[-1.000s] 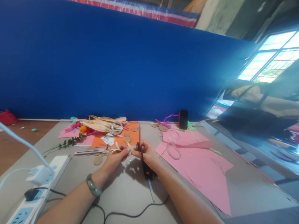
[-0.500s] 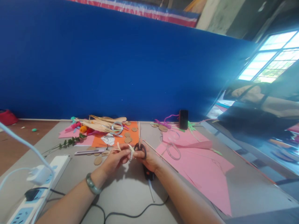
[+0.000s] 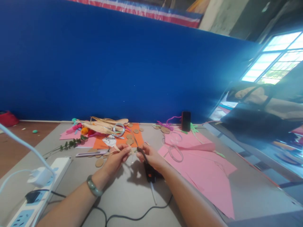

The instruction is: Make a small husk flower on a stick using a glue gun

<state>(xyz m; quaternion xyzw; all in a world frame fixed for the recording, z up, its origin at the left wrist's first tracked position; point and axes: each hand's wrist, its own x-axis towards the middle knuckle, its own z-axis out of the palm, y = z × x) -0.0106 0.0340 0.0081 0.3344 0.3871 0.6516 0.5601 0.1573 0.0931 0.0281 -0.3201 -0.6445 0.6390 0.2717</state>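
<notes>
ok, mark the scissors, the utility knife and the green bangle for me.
Scissors [image 3: 140, 150]: head view, on the dark handle near the pivot, at the right hand [image 3: 150, 156].
Utility knife [image 3: 91, 154]: head view, middle of its pale body.
Green bangle [image 3: 92, 186]: head view, on the band's outer face.

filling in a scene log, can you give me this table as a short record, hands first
left hand: holds a pale strip
right hand: holds dark-handled scissors
below right hand: black tool, partly hidden
left side: craft knife, leafy sprig, power strip
right side: pink paper sheets, black phone
behind: blue panel
</notes>
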